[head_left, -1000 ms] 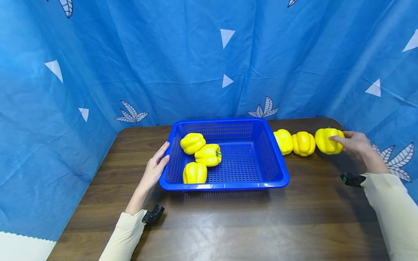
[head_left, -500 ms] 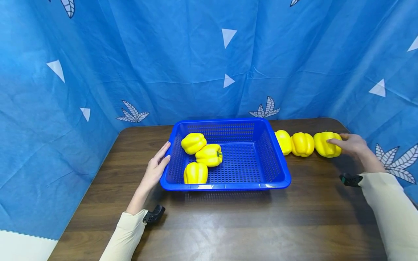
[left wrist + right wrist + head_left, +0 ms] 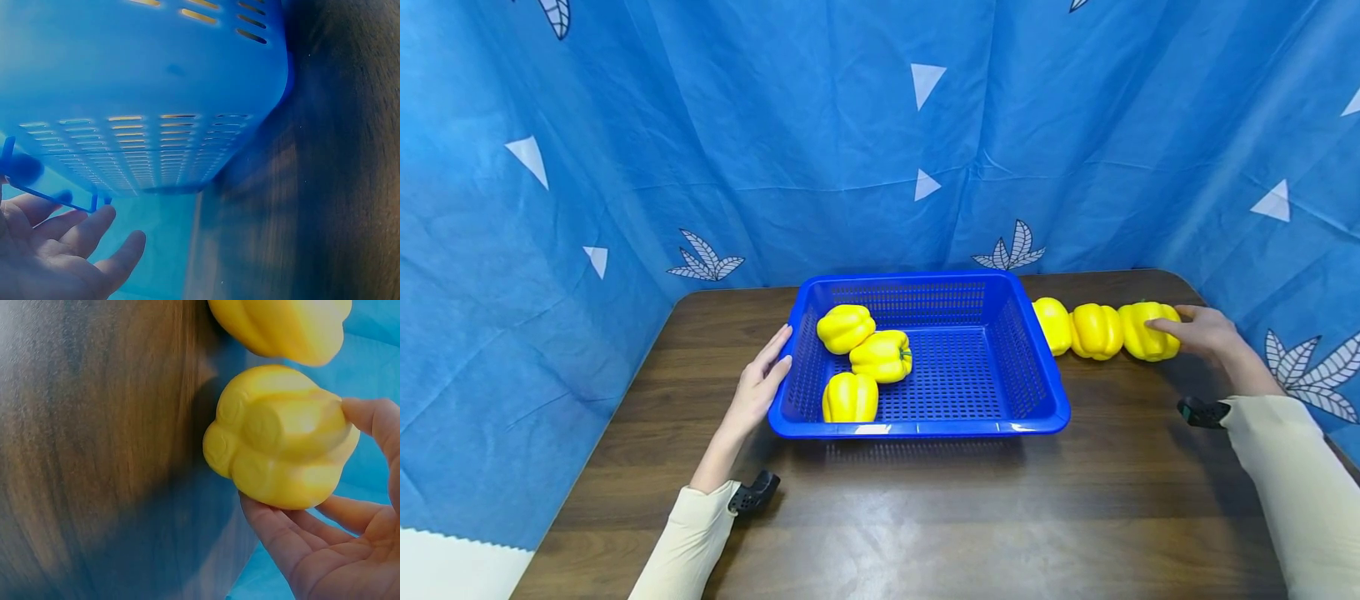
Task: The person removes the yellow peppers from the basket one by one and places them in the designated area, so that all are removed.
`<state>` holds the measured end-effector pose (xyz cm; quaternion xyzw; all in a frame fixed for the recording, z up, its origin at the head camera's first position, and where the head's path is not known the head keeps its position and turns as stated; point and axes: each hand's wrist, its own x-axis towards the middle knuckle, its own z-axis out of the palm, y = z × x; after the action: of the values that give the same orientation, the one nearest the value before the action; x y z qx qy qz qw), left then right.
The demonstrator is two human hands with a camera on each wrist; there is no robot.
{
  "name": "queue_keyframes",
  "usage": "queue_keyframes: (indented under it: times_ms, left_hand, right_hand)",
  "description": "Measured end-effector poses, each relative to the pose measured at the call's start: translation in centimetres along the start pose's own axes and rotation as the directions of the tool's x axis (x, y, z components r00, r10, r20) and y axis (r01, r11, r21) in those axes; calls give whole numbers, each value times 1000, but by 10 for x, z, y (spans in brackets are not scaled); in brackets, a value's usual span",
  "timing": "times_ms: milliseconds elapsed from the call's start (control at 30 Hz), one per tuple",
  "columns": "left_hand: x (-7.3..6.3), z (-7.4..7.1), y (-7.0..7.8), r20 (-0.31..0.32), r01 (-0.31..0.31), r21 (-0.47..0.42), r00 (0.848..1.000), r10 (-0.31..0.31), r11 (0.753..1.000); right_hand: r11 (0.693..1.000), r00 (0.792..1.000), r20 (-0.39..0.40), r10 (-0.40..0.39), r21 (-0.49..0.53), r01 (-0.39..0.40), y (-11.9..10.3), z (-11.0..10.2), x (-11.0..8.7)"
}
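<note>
At the right end of a short row on the table, my right hand (image 3: 1210, 335) grips a yellow bell pepper (image 3: 1150, 332). In the right wrist view the thumb lies on one side of this bell pepper (image 3: 281, 440) and the fingers pass behind and below it. My left hand (image 3: 756, 385) touches the left rim of a blue perforated plastic basket (image 3: 917, 428), fingers fairly straight along it. The left wrist view has the fingertips at the rim, beside the basket's slotted wall (image 3: 144, 87). Inside the basket's left half lie three yellow bell peppers (image 3: 882, 357).
Two more yellow bell peppers, one in the middle of the row (image 3: 1097, 331) and one against the basket's right side (image 3: 1052, 326), lie left of the held one. A blue patterned curtain (image 3: 850, 133) hangs behind the dark wooden table (image 3: 925, 517).
My right hand has brought its bell pepper slightly down and left, up against the middle one of the row. The left hand keeps its place on the rim.
</note>
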<state>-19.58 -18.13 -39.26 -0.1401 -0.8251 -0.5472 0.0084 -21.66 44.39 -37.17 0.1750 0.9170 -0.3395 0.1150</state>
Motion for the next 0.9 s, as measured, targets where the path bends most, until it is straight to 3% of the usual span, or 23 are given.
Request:
queue_keyframes:
  times_ms: [267, 667, 900]
  left_hand:
    - [0, 0, -1, -6, -5, 18, 1000, 6, 1000]
    - [-1, -1, -1, -5, -9, 15, 1000, 10, 1000]
    - [0, -1, 1, 3, -11, 12, 1000, 11, 1000]
  right_hand:
    - [1000, 1000, 19, -15, -19, 16, -2, 4, -5]
    - [994, 997, -49, -66, -95, 61, -10, 12, -12]
    - [990, 995, -46, -83, -117, 77, -11, 12, -15]
